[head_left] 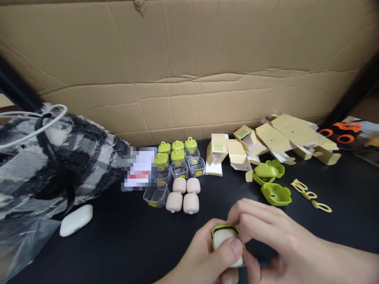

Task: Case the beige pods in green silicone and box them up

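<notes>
Both hands meet low in the frame over the black counter (118,244): the left hand (204,256) cradles a small cream piece in a green shell (226,241), thumb pressed across its front, while the right hand (275,240) pinches its upper right edge with curled fingers. Fingers cover most of the piece, and its lower half is hidden. Both wrists are cut off by the frame's bottom edge. Just beyond lie four pink blocks (183,196) and two open green shells (271,181); a label (139,169) is blurred unreadable.
</notes>
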Available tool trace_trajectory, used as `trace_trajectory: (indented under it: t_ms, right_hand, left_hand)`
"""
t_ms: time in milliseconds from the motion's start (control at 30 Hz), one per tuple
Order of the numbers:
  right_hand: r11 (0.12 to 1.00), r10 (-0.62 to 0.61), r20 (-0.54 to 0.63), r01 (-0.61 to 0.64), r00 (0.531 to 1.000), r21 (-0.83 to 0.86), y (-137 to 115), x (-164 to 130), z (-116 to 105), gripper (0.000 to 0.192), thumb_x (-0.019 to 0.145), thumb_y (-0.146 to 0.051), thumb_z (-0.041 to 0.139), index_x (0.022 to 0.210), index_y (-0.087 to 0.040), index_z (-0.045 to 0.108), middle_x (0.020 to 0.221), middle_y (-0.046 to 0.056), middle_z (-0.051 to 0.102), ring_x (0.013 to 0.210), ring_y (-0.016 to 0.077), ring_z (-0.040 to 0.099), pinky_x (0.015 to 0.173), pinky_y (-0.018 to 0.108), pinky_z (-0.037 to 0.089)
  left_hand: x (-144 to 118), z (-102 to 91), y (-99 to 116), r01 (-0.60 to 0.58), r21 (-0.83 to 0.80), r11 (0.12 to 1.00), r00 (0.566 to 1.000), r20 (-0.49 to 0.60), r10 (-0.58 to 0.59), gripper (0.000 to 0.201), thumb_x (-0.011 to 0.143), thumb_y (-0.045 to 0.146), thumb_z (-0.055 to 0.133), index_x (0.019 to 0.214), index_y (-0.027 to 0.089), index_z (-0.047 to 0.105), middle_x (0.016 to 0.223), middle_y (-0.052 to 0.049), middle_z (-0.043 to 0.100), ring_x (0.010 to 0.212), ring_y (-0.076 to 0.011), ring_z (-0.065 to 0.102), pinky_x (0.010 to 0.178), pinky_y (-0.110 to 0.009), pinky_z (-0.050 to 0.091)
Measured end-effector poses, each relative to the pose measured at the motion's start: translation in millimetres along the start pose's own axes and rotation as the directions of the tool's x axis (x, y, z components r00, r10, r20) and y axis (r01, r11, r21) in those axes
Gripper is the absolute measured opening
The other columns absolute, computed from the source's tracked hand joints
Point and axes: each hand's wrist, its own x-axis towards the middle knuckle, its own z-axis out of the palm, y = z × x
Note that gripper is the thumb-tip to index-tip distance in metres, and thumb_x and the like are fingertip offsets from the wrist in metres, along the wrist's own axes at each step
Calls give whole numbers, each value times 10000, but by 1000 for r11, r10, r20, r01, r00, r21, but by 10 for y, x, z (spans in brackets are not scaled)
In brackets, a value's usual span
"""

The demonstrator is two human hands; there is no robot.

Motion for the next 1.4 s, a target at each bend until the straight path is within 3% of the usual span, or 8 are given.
trace_trajectory:
  t_ms: [100, 233, 533, 800, 1067, 1300, 1400]
  right_hand:
    - [998, -15, 25, 17, 1000, -59, -13, -6, 4, 165, 653, -63, 512, 745, -197, 479, 746, 29, 553, 653, 147, 485, 525, 230, 411]
    - [995, -42, 10, 42, 999, -85, -27, 13, -4, 180, 625, -64, 500, 735, -200, 458, 724, 22, 539, 631, 144, 468, 507, 228, 393]
    - [989, 63, -4, -62, 998, 136, 22, 67, -54, 291, 579, -29, 541, 802, -205, 481, 785, -9, 569, 686, 124, 528, 590, 232, 415]
    - [1000, -25, -19, 25, 1000, 17, 16, 27, 9, 236, 626, -59, 530, 781, -210, 438, 758, 1, 534, 657, 132, 471, 511, 221, 378]
    - [974, 71, 0, -69, 997, 218, 4, 53, -30, 325, 592, -38, 587, 794, -228, 418, 789, -33, 517, 709, 117, 491, 589, 222, 385]
    - [972, 45, 0, -43, 999, 230, -1, 50, -31, 299, 579, -42, 564, 757, -221, 405, 771, -24, 512, 683, 119, 480, 574, 228, 394]
    - [960, 68, -19, -60, 998, 273, -13, 74, -78, 348, 589, -51, 610, 846, -229, 457, 802, -26, 553, 702, 122, 528, 609, 225, 442]
  left_hand:
    - [-9, 18, -2, -8, 49, 999, 1000, -12, 9, 512, 697, 561, 728, 913, 169, 478, 666, 36, 520, 452, -21, 404, 421, -174, 283]
    - [11, 35, 3, 6, -6, 1000, 1000, -12, -6, 546, 624, 567, 776, 874, 190, 470, 605, 66, 505, 383, -4, 349, 367, -162, 226]
    - [-5, 15, 58, 16, -77, 997, 999, -29, -18, 479, 641, 559, 763, 817, 206, 491, 516, 108, 441, 340, -2, 295, 347, -159, 204]
    - [3, -6, 60, -20, -6, 1000, 999, 27, 20, 453, 686, 533, 751, 839, 185, 503, 530, 93, 445, 356, -1, 296, 343, -150, 211]
    - [13, -5, 46, -53, -30, 998, 997, 62, 55, 424, 710, 507, 744, 821, 181, 497, 519, 104, 435, 329, 22, 262, 327, -139, 177]
    - [-10, 24, 58, -22, -1, 1000, 999, 50, 22, 435, 693, 511, 757, 812, 178, 502, 510, 104, 449, 326, 21, 280, 331, -130, 211]
    - [-14, 19, 65, -16, -80, 997, 999, 42, 19, 440, 700, 538, 734, 845, 170, 540, 499, 92, 474, 314, 4, 316, 325, -138, 222]
